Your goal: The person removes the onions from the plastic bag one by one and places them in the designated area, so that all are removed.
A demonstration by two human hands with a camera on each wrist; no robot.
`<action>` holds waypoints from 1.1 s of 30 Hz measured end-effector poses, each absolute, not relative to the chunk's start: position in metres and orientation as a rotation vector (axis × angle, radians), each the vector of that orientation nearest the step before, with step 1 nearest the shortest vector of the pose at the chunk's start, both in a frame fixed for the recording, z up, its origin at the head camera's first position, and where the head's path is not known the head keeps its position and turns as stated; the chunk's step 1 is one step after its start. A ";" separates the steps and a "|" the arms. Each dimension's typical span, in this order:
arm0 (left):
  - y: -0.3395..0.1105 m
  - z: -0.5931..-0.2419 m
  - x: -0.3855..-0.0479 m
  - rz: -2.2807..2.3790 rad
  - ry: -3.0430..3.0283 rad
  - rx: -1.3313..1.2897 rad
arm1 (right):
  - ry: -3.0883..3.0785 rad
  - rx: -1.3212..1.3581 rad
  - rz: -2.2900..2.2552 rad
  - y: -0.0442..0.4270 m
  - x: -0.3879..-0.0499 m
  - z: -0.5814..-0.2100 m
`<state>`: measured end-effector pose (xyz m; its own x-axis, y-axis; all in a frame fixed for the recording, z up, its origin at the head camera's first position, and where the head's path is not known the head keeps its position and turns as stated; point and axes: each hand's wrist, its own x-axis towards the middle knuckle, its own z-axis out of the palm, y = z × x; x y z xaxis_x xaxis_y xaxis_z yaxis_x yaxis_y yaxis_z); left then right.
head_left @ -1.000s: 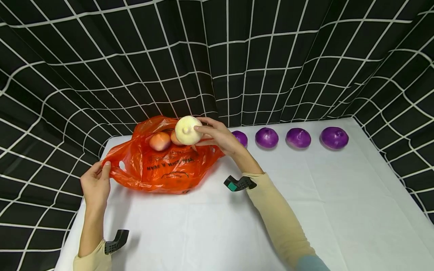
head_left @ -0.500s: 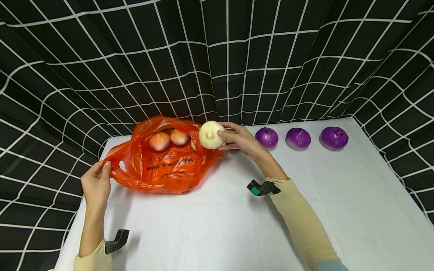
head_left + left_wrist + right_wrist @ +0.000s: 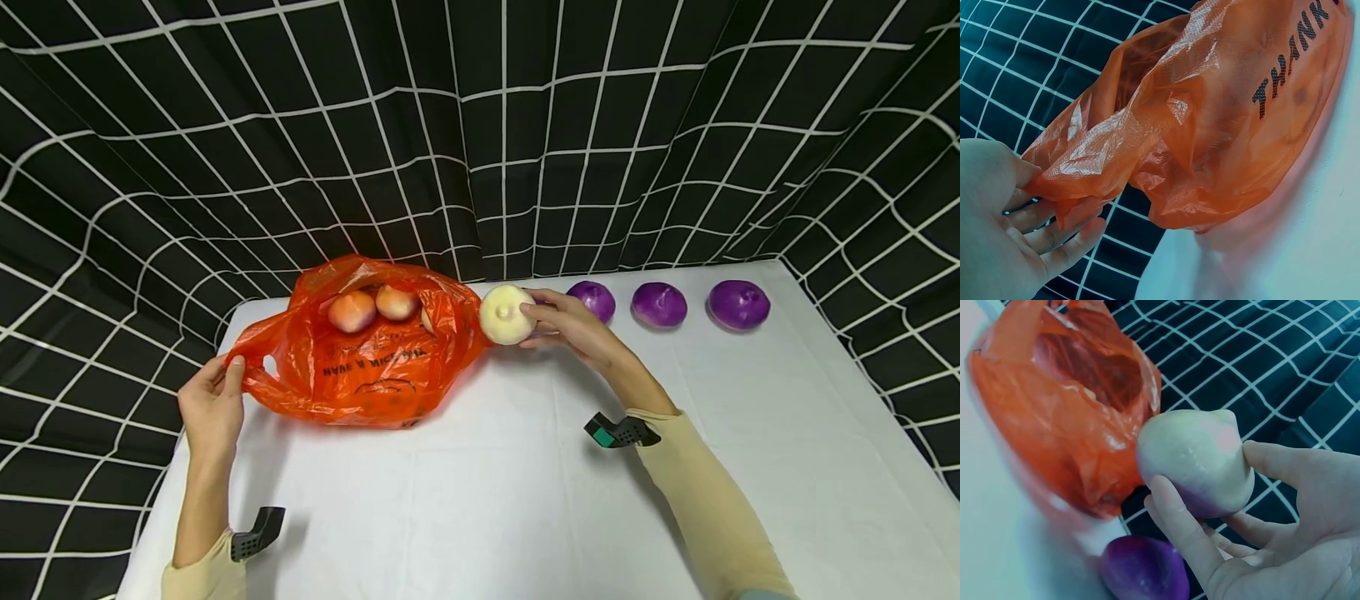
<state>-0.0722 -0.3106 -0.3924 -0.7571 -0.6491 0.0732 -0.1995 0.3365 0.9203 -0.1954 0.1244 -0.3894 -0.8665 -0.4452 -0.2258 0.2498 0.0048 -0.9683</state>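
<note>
My right hand (image 3: pixel 573 325) holds a cream turnip (image 3: pixel 505 314) between fingers and thumb, just right of the red plastic bag (image 3: pixel 382 375). Its small pointed end faces up in the head view; in the right wrist view the turnip (image 3: pixel 1194 456) has a purple underside. My left hand (image 3: pixel 213 404) pinches the bag's left handle between thumb and fingers, pulling it outward. Through the bag's open mouth show two turnips (image 3: pixel 352 312), tinted orange, and part of another at the right. A purple turnip (image 3: pixel 1144 569) lies below the held one, mostly hidden by my right hand in the head view.
Several purple turnips (image 3: pixel 660 305) stand in a row along the back of the white-covered table (image 3: pixel 480 500). A black curtain with white grid lines (image 3: pixel 562 167) hangs behind and at both sides.
My right hand has carried the cream turnip from above the bag's mouth rightward and past the bag's right edge. The left hand and the bag have hardly moved.
</note>
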 end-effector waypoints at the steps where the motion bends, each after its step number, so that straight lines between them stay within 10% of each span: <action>1: -0.311 -0.393 -0.072 -1.409 -2.176 0.746 | 1.811 -0.188 -1.907 0.126 -0.194 -0.391; 33: -0.313 -0.395 -0.073 -1.431 -2.155 0.735 | 1.852 -0.282 -1.554 0.148 -0.157 -0.441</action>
